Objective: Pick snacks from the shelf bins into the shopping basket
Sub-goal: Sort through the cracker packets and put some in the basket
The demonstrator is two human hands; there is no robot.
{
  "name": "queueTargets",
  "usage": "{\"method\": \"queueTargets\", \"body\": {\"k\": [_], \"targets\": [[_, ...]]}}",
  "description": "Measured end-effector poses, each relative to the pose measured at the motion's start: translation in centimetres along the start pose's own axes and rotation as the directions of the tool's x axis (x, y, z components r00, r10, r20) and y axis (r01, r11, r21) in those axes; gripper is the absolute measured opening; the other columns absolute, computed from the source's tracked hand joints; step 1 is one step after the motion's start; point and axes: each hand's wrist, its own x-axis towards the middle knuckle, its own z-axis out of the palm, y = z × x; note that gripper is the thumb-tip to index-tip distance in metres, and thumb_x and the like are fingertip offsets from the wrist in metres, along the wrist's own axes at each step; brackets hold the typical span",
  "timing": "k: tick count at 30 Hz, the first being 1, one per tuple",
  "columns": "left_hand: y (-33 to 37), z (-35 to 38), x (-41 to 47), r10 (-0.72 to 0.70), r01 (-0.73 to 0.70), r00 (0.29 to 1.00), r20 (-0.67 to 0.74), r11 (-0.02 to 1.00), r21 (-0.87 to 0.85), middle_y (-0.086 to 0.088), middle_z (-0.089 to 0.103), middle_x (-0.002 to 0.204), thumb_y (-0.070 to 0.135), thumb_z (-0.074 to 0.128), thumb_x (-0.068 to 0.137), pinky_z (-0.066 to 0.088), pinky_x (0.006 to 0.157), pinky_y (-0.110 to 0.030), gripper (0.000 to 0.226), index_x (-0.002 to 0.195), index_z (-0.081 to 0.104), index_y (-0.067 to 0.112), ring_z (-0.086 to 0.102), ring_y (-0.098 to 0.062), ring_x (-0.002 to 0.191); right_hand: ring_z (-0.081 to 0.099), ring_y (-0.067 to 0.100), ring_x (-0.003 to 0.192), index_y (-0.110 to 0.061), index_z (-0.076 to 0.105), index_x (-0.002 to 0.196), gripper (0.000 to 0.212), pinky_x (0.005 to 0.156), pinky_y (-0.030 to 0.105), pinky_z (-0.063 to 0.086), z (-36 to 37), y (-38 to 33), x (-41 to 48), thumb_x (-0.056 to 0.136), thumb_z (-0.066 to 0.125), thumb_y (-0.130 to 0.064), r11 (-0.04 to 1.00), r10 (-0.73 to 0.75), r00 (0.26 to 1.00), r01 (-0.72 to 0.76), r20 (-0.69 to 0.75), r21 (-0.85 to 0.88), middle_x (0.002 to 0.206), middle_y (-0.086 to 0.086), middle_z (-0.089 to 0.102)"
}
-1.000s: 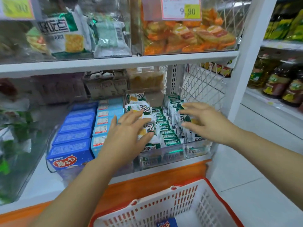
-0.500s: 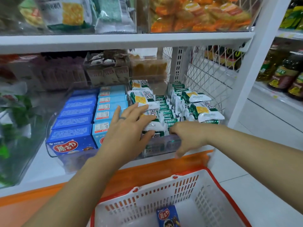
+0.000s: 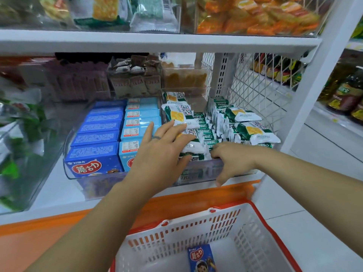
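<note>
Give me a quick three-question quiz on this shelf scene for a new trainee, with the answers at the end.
1. True or false: the basket holds three boxes.
2. The left hand rests on: A) bottles, B) green-and-white packets, C) the floor.
3. Fill in: the basket's rim is coloured ____.
Key: 1 false, it holds one blue box; 2 B; 3 red.
</note>
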Motion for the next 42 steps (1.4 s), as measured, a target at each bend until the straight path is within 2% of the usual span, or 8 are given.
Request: {"method": "queueTargets", "body": {"k": [7,14,19,22,25,30,38,42], "targets": [[0.0,0.2,0.0,0.007,-0.005,0.999,-0.053,1.0,0.024,-0.003,0.06,0.131,0.03,0.075,0.078,0.021,0.107,-0.061,0.044,0.12,0.063,0.022,0.05,-0.03,0.128,0.04,0.013,0.06,-0.02,0.042,0.07,0.04,0.055,0.03,0.031,-1.4,0.1,-1.2,0.075,0.075,-0.041,0.999,0.013,1.0,-0.014,0.026,0.03,0.071,-0.001,0.044],[0.3,0.7,0.4,0.006,0.007,0.99,-0.138,0.995,0.097,-0.004,0.066,0.121,0.01,0.082,0.068,0.029,0.1,-0.068,0.043,0.107,0.067,0.02,0.057,-0.032,0.12,0.037,0.016,0.06,-0.016,0.045,0.067,0.029,0.058,0.031,0.03,-2.6,0.2,-1.7,0.088,0.06,-0.031,0.983,0.039,0.995,-0.056,0.097,0.173,0.065,-0.001,0.043],[0.5,1.0,0.2,0.06,-0.045,0.99,-0.128,0.991,0.123,-0.005,0.06,0.129,0.018,0.073,0.076,0.026,0.102,-0.07,0.048,0.123,0.061,0.025,0.053,-0.035,0.124,0.031,0.013,0.062,-0.016,0.04,0.064,0.031,0.059,0.024,0.029,-2.8,0.0,-1.7,0.094,0.041,-0.013,0.96,0.052,0.993,-0.078,0.104,0.268,0.067,-0.003,0.037],[0.8,1.1,0.3,0.094,-0.072,0.986,-0.137,0.985,0.159,-0.007,0.062,0.127,0.019,0.076,0.076,0.026,0.1,-0.072,0.047,0.121,0.064,0.025,0.055,-0.037,0.122,0.037,0.009,0.064,-0.013,0.048,0.073,0.028,0.06,0.016,0.031,-2.5,-0.1,-1.4,0.1,0.039,-0.017,0.964,0.027,0.995,-0.05,0.093,0.261,0.07,-0.005,0.041],[0.7,1.1,0.5,0.086,-0.063,0.987,-0.138,0.984,0.166,-0.007,0.064,0.124,0.019,0.078,0.073,0.027,0.098,-0.072,0.047,0.118,0.066,0.025,0.056,-0.037,0.12,0.042,-0.001,0.066,-0.025,0.052,0.074,0.03,0.064,0.019,0.034,-2.6,-0.4,-0.7,0.101,0.042,-0.03,0.968,0.018,0.997,-0.036,0.075,0.248,0.071,-0.017,0.045],[0.7,1.1,0.4,0.099,-0.078,0.989,-0.11,0.981,0.179,-0.008,0.065,0.122,0.025,0.077,0.073,0.027,0.097,-0.073,0.045,0.116,0.068,0.025,0.056,-0.038,0.12,0.04,0.019,0.062,0.002,0.066,0.098,0.035,0.058,0.029,0.032,-2.8,-1.3,0.6,0.096,0.051,-0.029,0.972,0.103,0.992,-0.115,0.07,0.203,0.066,0.005,0.044],[0.5,1.4,0.4,0.114,-0.092,0.988,-0.107,0.978,0.19,-0.007,0.066,0.118,0.028,0.077,0.074,0.027,0.098,-0.073,0.043,0.115,0.067,0.027,0.057,-0.038,0.119,0.041,0.021,0.061,-0.009,0.059,0.07,0.043,0.06,0.031,0.035,-2.6,0.3,-0.6,0.089,0.056,-0.047,0.968,0.075,0.997,-0.069,-0.017,0.241,0.065,0.009,0.045],[0.5,1.4,0.4,0.112,-0.091,0.989,-0.101,0.977,0.193,-0.007,0.066,0.118,0.029,0.077,0.073,0.027,0.098,-0.073,0.044,0.116,0.067,0.027,0.057,-0.038,0.119,0.059,0.022,0.07,-0.007,0.069,0.088,0.034,0.073,0.034,0.049,-2.9,1.0,-1.2,0.09,0.06,-0.04,0.96,0.038,0.999,-0.03,-0.026,0.278,0.087,0.014,0.069]]}}
